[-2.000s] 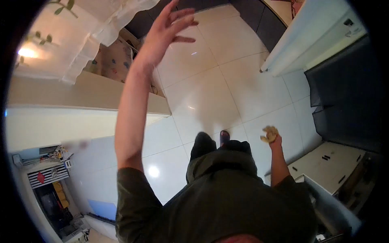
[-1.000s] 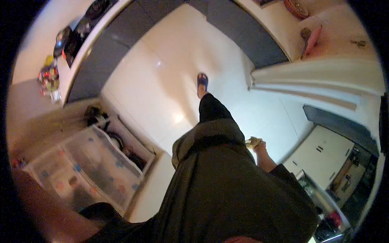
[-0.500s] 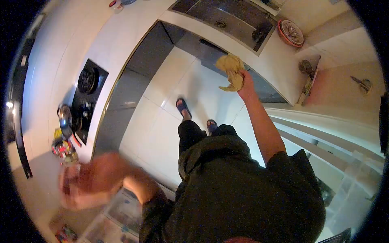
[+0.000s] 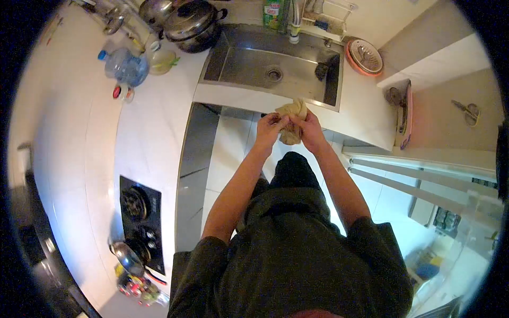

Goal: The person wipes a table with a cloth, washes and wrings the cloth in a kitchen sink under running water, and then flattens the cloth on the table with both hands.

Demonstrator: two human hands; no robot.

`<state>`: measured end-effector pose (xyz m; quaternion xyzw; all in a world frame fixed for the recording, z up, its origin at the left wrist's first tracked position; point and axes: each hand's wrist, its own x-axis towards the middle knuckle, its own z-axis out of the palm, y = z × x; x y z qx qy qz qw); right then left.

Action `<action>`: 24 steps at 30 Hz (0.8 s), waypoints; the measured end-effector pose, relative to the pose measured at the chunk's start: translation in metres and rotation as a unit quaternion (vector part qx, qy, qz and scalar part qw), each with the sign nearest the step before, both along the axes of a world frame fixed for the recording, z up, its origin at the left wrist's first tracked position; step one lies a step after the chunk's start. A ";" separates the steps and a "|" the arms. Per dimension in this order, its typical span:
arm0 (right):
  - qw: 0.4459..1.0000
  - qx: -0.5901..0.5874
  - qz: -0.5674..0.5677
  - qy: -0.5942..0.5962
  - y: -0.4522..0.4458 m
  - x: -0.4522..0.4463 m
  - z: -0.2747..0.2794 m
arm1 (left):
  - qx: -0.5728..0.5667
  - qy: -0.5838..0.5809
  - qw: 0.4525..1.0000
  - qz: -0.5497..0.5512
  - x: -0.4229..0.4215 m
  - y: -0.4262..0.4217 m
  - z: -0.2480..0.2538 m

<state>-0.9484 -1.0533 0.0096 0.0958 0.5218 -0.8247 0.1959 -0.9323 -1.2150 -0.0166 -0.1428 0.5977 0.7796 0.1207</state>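
Observation:
A crumpled tan cloth [image 4: 290, 137] hangs between my two hands, just in front of the sink's front edge. My left hand [image 4: 269, 130] pinches it from the left side. On the other side my right hand [image 4: 312, 131] grips it, thumb on top. Part of the cloth bunches up above the fingers and part droops below them. Beyond the hands lies the steel sink [image 4: 249, 66], with a dark scrubber [image 4: 321, 71] in its right end.
A lidded pot [image 4: 192, 26], a large plastic bottle [image 4: 127, 66] and a red-lidded jar [image 4: 123, 93] stand left of the sink. Farther left is a gas stove [image 4: 140, 222] with a pan [image 4: 129, 258]. A strainer in a basin [image 4: 366, 56] sits at the right.
My left hand has swung from the lower left to the cloth and now holds it too. My right hand has brought the cloth slightly down and left. The view has turned toward the sink.

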 end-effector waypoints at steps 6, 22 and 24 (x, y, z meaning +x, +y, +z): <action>0.975 0.212 -0.045 0.045 0.040 -0.092 -0.034 | 0.000 -0.003 0.999 -0.052 -0.084 0.001 -0.025; 0.949 0.294 0.082 0.082 0.085 -0.416 -0.183 | -0.003 -0.070 0.996 0.063 -0.242 0.028 -0.176; 0.911 0.254 0.097 0.310 0.076 -0.476 -0.240 | 0.007 -0.036 0.997 0.061 -0.254 0.022 -0.132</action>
